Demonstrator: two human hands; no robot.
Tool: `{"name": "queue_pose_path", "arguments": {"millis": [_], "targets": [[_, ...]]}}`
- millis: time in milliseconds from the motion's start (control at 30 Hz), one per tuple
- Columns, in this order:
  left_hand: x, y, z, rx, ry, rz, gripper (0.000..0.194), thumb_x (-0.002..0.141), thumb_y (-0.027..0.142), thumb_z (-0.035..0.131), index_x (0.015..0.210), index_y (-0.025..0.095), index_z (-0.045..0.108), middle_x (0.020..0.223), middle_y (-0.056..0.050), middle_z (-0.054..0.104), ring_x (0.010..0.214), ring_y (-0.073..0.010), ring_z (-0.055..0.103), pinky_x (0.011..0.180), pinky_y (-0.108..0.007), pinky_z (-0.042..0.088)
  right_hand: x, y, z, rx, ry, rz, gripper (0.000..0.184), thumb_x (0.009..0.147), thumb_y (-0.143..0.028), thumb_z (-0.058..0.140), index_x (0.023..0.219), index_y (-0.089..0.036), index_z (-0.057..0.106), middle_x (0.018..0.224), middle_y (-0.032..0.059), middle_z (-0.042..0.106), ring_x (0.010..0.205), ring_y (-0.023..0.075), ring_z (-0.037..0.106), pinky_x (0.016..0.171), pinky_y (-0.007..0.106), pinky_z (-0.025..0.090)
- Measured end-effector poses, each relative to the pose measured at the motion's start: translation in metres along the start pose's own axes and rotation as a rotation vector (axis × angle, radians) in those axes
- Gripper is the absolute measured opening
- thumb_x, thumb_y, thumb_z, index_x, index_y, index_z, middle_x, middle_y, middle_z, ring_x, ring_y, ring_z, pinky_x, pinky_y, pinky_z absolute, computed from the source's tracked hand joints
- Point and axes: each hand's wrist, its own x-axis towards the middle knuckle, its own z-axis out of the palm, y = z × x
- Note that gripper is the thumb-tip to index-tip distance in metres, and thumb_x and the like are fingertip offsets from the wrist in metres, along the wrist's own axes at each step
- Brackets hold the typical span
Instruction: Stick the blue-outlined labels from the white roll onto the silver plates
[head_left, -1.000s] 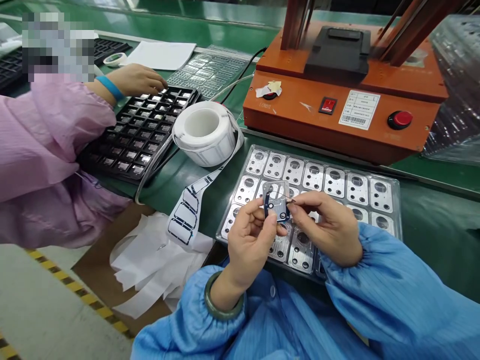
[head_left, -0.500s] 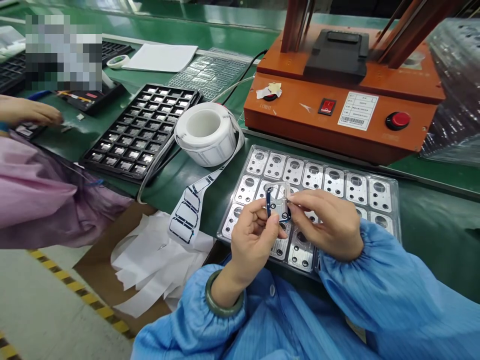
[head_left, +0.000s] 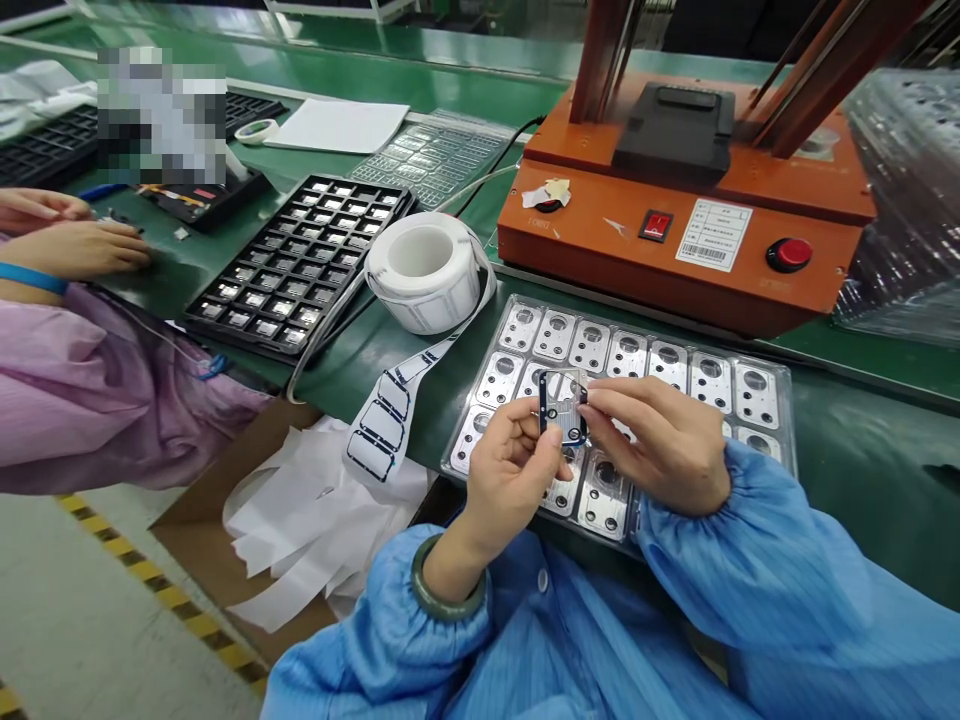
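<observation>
My left hand point(head_left: 510, 465) is closed on a small silver metal plate point(head_left: 564, 412) with a dark blue, frame-like strip along its edges. At the plate's upper right edge, the fingers of my right hand point(head_left: 664, 440) are pinched together; what lies between their tips is partly hidden. Both hands are above a clear plastic tray point(head_left: 787, 405) that holds rows of similar silver plates with round holes. Left of the hands, a strip of white backing paper point(head_left: 379, 420) bearing dark frame-shaped stickers trails from a white roll point(head_left: 424, 285).
An orange machine point(head_left: 600, 240) with a red switch stands behind the tray. A black compartment tray point(head_left: 289, 345) with small parts is left of the roll. Below sits a cardboard box point(head_left: 202, 530) of waste paper point(head_left: 300, 530). A co-worker's hands point(head_left: 82, 245) are at far left.
The view has shifted slightly. My hands keep hold of the plate, with the right fingers still at its edge. At far left, the co-worker's second hand has come into view.
</observation>
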Motion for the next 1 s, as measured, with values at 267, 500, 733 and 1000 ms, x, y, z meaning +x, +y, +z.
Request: {"name": "queue_pose_path", "arguments": {"millis": [267, 500, 733, 1000], "targets": [[0.002, 0.001, -0.002, -0.025, -0.032, -0.010, 0.019, 0.086, 0.024, 0.059, 0.104, 0.018, 0.055, 0.063, 0.005, 0.057, 0.049, -0.0075, 0.060, 0.051, -0.018, 0.049, 0.000, 0.003, -0.001, 0.145, -0.015, 0.190, 0.030, 0.082, -0.021, 0.069, 0.109, -0.020, 0.055, 0.088, 0.0052, 0.067, 0.066, 0.0148, 0.063, 0.059, 0.028, 0.054], [0.000, 0.000, -0.006, -0.053, -0.081, -0.020, 0.020, 0.086, 0.026, 0.059, 0.104, 0.018, 0.055, 0.062, 0.005, 0.057, 0.048, -0.0078, 0.059, 0.049, -0.019, 0.049, 0.000, 0.003, 0.000, 0.504, -0.069, 0.397, 0.022, 0.085, -0.025, 0.065, 0.105, -0.020, 0.057, 0.089, 0.0028, 0.065, 0.066, 0.0127, 0.062, 0.058, 0.026, 0.055], [-0.001, 0.000, -0.006, -0.051, -0.146, 0.030, 0.018, 0.087, 0.022, 0.058, 0.104, 0.019, 0.055, 0.058, 0.006, 0.055, 0.044, -0.0070, 0.056, 0.046, -0.018, 0.049, -0.001, 0.001, -0.003, 0.755, -0.137, 0.579, 0.021, 0.087, -0.028, 0.062, 0.105, -0.020, 0.058, 0.084, 0.0020, 0.065, 0.068, 0.0129, 0.063, 0.059, 0.024, 0.054], [-0.001, 0.000, -0.003, 0.003, -0.014, 0.084, 0.018, 0.084, 0.028, 0.062, 0.098, 0.018, 0.058, 0.071, -0.001, 0.064, 0.048, -0.0077, 0.056, 0.043, -0.017, 0.048, 0.002, -0.012, -0.003, 0.908, -0.199, 0.818, 0.018, 0.088, -0.031, 0.060, 0.076, -0.018, 0.057, 0.053, -0.0056, 0.053, 0.042, 0.0085, 0.052, 0.042, 0.020, 0.044]]}}
